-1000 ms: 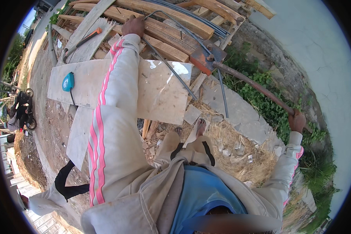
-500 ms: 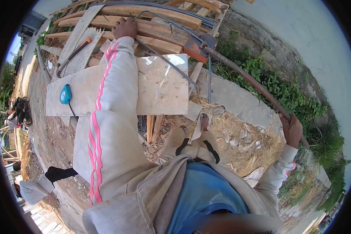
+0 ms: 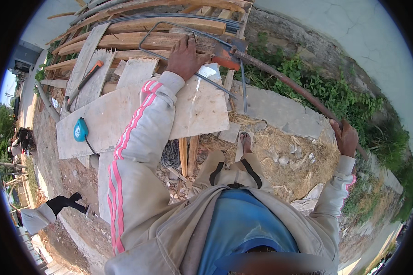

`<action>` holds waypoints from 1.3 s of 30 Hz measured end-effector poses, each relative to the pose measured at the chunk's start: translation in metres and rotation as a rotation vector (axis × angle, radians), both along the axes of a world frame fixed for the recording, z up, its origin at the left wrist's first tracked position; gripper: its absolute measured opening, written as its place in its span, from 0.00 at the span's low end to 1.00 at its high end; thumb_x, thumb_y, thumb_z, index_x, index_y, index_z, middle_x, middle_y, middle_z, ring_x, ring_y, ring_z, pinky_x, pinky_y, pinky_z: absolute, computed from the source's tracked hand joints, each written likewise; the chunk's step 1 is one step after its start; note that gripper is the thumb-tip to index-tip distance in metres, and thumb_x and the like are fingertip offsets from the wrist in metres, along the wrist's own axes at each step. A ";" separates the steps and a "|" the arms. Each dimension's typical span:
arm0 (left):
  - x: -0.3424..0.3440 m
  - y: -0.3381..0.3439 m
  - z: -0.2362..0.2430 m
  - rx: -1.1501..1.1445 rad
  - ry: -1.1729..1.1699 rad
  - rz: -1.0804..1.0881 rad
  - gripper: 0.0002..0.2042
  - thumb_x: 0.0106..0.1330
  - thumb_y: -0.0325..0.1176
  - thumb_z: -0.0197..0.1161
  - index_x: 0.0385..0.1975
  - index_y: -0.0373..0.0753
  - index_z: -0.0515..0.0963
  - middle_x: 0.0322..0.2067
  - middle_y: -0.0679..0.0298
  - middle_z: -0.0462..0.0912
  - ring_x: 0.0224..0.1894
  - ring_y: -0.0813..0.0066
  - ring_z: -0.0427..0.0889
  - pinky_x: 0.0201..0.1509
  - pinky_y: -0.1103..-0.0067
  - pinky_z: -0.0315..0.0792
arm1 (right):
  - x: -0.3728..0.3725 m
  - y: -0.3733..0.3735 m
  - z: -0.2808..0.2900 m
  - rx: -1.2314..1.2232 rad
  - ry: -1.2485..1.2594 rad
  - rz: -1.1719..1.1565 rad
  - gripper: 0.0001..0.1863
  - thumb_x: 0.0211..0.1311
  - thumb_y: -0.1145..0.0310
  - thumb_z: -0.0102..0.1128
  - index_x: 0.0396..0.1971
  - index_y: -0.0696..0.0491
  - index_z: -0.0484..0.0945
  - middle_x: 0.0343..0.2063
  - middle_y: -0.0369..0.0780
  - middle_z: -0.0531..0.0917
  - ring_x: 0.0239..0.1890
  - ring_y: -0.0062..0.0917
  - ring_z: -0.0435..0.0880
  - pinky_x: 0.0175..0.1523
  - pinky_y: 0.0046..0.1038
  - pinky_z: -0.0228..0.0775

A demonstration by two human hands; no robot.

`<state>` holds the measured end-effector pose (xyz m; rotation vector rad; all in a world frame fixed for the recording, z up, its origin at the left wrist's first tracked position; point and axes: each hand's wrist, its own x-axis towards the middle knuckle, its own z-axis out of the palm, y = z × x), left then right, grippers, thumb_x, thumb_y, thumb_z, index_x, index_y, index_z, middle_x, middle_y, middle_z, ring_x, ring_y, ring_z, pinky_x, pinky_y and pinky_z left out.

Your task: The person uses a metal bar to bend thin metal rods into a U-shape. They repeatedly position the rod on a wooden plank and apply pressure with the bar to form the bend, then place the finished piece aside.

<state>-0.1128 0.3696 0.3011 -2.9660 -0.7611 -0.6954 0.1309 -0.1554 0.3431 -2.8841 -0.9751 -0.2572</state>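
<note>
Our left hand [image 3: 184, 57] presses flat, fingers spread, pinning the bent steel rod [image 3: 170, 28] on the plank stack [image 3: 137, 41], so our right hand [image 3: 346, 137], clamped round the long lever bar [image 3: 289, 85], gets leverage

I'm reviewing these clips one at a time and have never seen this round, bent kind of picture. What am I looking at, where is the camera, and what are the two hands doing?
There is no machine here, only a person at work. The camera sits on the person's head and looks down, and its wide lens bends straight edges. The left hand rests on bent steel rods lying over a stack of wooden planks. The right hand has its grip closed on a long rusty bar, whose far end meets an orange-red metal head near the left hand. A pale board carries a blue tape measure; an orange-handled tool lies on the planks.
</note>
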 end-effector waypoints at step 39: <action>0.000 0.015 -0.006 -0.228 -0.096 -0.031 0.39 0.60 0.53 0.70 0.65 0.32 0.69 0.63 0.46 0.73 0.66 0.46 0.69 0.73 0.61 0.61 | -0.060 -0.025 0.041 0.054 0.389 0.105 0.33 0.70 0.40 0.55 0.27 0.61 0.77 0.17 0.49 0.71 0.22 0.39 0.72 0.32 0.39 0.64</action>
